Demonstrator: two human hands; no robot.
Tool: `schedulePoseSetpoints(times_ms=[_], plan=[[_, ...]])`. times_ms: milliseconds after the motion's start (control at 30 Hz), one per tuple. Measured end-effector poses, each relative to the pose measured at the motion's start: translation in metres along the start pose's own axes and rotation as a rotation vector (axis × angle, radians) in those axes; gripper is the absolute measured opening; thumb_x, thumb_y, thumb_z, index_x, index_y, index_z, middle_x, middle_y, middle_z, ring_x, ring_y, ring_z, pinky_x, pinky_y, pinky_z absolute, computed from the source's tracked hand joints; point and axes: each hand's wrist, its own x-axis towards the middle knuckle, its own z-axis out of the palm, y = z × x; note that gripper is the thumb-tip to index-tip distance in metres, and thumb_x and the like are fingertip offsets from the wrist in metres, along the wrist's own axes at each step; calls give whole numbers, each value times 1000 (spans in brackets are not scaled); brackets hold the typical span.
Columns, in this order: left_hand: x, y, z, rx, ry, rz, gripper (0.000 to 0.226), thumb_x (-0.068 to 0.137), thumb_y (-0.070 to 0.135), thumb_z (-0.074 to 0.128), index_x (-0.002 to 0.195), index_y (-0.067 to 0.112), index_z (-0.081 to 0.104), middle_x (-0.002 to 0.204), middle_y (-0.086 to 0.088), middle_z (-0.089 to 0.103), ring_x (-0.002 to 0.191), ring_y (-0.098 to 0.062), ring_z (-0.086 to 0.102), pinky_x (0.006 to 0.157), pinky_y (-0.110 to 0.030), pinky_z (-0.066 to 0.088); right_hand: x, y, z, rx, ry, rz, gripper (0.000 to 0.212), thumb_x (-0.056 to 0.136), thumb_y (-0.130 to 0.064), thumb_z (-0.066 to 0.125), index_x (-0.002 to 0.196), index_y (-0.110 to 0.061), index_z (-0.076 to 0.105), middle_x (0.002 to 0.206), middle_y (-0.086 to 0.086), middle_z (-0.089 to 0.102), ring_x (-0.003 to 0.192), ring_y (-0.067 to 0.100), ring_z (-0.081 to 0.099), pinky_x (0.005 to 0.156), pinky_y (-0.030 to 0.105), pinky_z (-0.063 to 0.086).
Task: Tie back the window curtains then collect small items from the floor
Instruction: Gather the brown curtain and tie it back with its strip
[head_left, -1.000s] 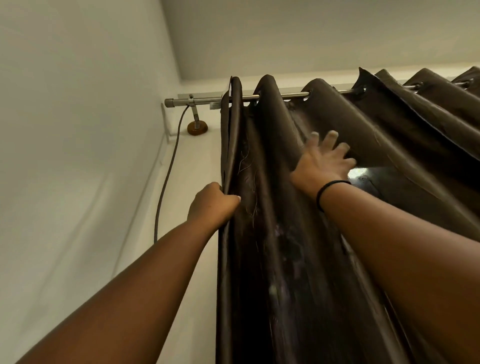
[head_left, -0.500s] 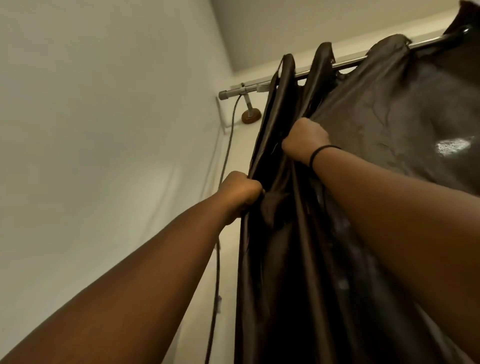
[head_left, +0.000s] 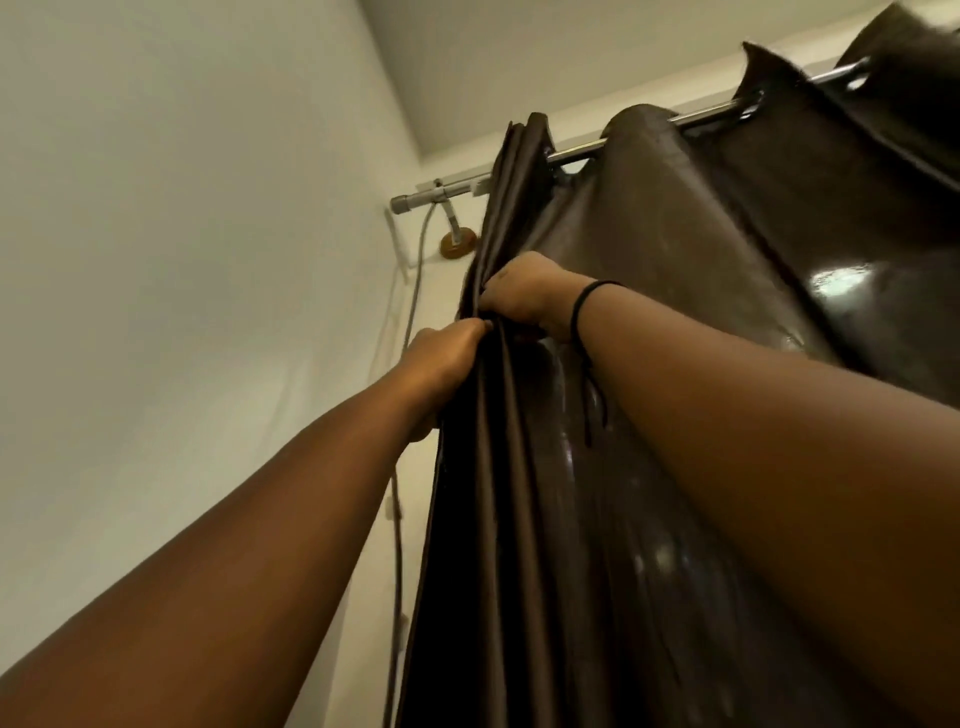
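Brown curtain (head_left: 649, 322) folds now bunched between closer hands (head_left: 485, 325)

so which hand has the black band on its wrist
The right hand, the upper one gripping the curtain folds; the left hand just below has a bare wrist.

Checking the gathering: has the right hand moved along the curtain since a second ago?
Yes. The right hand has moved left toward the rod's wall end, and now grips folds beside the left hand.
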Motion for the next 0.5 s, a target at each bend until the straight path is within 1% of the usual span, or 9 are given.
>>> schedulePoseSetpoints(times_ms=[67, 133, 200, 267, 300, 367, 400, 433, 500], plan=[[2, 5, 17, -12, -32, 16, 72, 71, 51, 52, 132, 14, 46, 115, -11, 64, 93, -27, 65, 79, -38, 55, -14, 11, -15, 94, -119, 2, 27, 92, -16, 54, 117, -10, 59, 105, 8, 60, 83, 23, 59, 78, 32, 50], [6, 9, 31, -29, -49, 27, 78, 68, 53, 53, 136, 16, 41, 120, -12, 62, 95, -28, 65, 79, -39, 55, -23, 25, -31, 243, -133, 70, 25, 90, -28, 58, 108, -10, 62, 91, 3, 56, 74, 20, 56, 74, 33, 49], [3, 16, 41, -39, -71, 33, 81, 67, 57, 57, 134, 14, 42, 121, -11, 61, 95, -29, 65, 73, -37, 55, -26, 41, -50, -187, 113, 14, 31, 87, -43, 57, 99, -15, 62, 93, 2, 58, 96, 26, 59, 80, 36, 47], [1, 23, 52, -40, -94, 45, 89, 66, 64, 63, 136, 13, 40, 125, -10, 57, 101, -30, 62, 77, -41, 54, -29, 59, -69, -691, 460, 34, 40, 82, -45, 56, 114, -21, 56, 123, 9, 50, 120, 35, 43, 94, 48, 38], [1, 25, 59, -26, -99, 61, 95, 65, 66, 66, 138, 13, 36, 130, -10, 54, 107, -31, 59, 84, -44, 52, -35, 67, -79, -797, 552, 101, 52, 80, -43, 57, 126, -22, 47, 136, 13, 39, 127, 38, 35, 97, 54, 33], [0, 28, 71, 15, -99, 103, 103, 65, 62, 72, 143, 13, 26, 140, -12, 44, 119, -32, 51, 96, -47, 47, -45, 80, -96, -775, 587, 305, 74, 78, -39, 62, 140, -18, 29, 144, 17, 26, 129, 43, 30, 99, 58, 31], [0, 30, 76, 43, -100, 114, 104, 66, 59, 73, 144, 13, 22, 143, -12, 40, 123, -33, 48, 100, -47, 45, -46, 87, -104, -683, 566, 404, 79, 77, -36, 64, 142, -15, 24, 143, 19, 28, 126, 43, 35, 98, 57, 35], [0, 31, 81, 81, -102, 123, 103, 68, 54, 74, 145, 13, 20, 144, -13, 38, 125, -33, 46, 101, -47, 44, -46, 95, -111, -588, 540, 472, 78, 78, -32, 64, 141, -12, 24, 139, 20, 33, 122, 42, 41, 96, 54, 40], [0, 31, 87, 189, -94, 146, 95, 74, 44, 74, 144, 10, 19, 142, -14, 39, 122, -33, 48, 99, -45, 45, -49, 105, -121, -488, 472, 489, 59, 83, -23, 59, 134, -6, 37, 120, 18, 51, 105, 36, 54, 84, 42, 48]])
